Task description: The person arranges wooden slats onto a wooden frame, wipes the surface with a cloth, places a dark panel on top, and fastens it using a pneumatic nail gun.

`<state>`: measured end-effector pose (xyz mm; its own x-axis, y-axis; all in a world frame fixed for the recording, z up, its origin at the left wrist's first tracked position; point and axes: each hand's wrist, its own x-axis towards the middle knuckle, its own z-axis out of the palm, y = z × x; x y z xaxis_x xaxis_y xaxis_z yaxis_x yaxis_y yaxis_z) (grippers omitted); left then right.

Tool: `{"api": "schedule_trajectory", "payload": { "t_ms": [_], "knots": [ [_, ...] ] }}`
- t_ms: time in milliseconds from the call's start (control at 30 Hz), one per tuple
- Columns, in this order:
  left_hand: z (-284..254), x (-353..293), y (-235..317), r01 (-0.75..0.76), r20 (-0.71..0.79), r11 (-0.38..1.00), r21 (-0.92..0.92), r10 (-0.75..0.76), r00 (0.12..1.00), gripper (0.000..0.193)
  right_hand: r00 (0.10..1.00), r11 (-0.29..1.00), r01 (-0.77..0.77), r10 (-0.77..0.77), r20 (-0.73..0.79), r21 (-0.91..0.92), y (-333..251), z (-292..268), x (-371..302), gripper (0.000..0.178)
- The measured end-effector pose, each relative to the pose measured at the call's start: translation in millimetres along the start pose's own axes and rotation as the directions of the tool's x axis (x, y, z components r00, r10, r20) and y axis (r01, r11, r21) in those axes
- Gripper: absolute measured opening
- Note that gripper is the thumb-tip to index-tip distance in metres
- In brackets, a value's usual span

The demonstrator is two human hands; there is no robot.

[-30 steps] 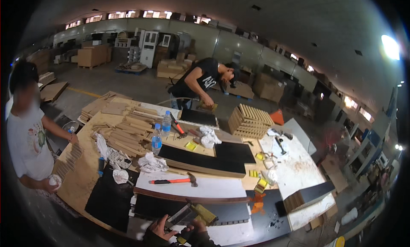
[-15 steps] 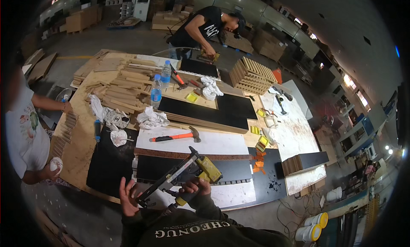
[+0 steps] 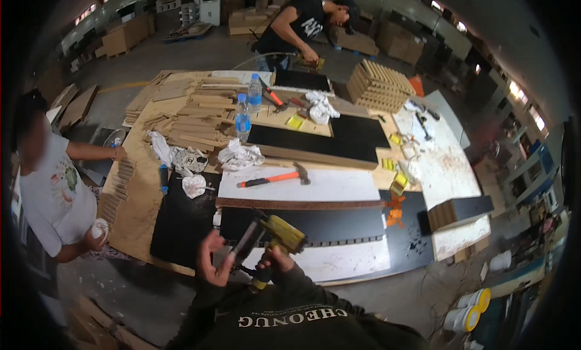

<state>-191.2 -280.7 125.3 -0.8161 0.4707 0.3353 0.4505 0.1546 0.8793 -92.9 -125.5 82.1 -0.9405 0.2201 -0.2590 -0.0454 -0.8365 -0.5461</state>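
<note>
A yellow and black nail gun (image 3: 284,232) is held over the front edge of the workbench, tilted. My right hand (image 3: 276,259) wraps round its handle. Beside the gun's long magazine, my left hand (image 3: 213,260) has its fingers apart and grips nothing that I can see. Below the gun lies a black panel (image 3: 345,222) with a notched strip along its near edge. A brown strip (image 3: 302,203) runs along the panel's far side. Beyond that, a claw hammer (image 3: 275,178) with an orange and black handle rests on a white board (image 3: 339,188).
Two water bottles (image 3: 242,120), crumpled white cloths (image 3: 241,155) and piled wood strips (image 3: 193,126) cover the far left. Stacked black panels (image 3: 315,145) lie mid-bench. One person (image 3: 60,186) stands at the left; another (image 3: 296,26) works opposite with a tool. Orange pieces (image 3: 394,211) lie at right.
The bench has shifted rightward in view. The nail gun has turned, its magazine appearing foreshortened. My left hand has come up from the magazine's end, its fingers more bent.
</note>
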Motion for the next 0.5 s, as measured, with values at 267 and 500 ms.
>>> {"api": "schedule_trajectory", "payload": {
  "t_ms": [267, 500],
  "knots": [
    [-59, -27, -30, 0.397, 0.232, 0.889, -0.229, -0.346, 0.909, 0.045, 0.776, 0.09, 0.607, 0.146, 0.613, -0.79, -13, 73, 10, 0.067],
    [-116, -65, -57, 0.577, 0.3, 0.745, -0.335, -0.496, 0.814, 0.038, 0.949, -0.478, -0.039, -0.293, 0.118, -0.877, -44, -63, 44, 0.074]
  ]
}}
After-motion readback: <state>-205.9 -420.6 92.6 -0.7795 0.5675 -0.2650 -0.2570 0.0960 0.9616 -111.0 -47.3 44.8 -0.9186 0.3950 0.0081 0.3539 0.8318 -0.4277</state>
